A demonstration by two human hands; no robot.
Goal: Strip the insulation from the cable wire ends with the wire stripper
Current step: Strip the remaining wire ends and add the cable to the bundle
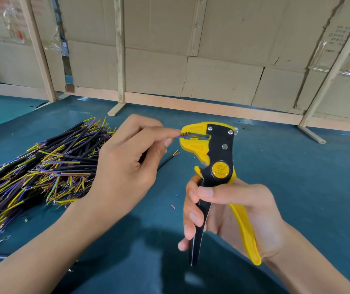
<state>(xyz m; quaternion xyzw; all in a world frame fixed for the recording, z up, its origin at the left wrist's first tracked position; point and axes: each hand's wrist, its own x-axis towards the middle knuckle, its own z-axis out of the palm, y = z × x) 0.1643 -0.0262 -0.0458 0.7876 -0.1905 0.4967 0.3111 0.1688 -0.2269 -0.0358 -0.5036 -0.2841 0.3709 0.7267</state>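
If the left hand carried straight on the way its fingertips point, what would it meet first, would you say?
Most likely the yellow head of the wire stripper. The left hand pinches a blue wire whose end already sits in the stripper's mouth, with the fingertips just short of it; depth looks matched, though one view cannot confirm.

You have a single view here, from the camera on your head, looking forward and down across the worktop (297, 177). It sits close: your forearms enter from the bottom edge of the frame and your left hand (127, 158) and right hand (229, 213) fill the middle. The wide lens bows the worktop's far edge, which crosses the upper half of the frame. Beyond it you face a cardboard wall (212, 60) braced by wooden posts (120, 49). The worktop's left side runs out of frame.
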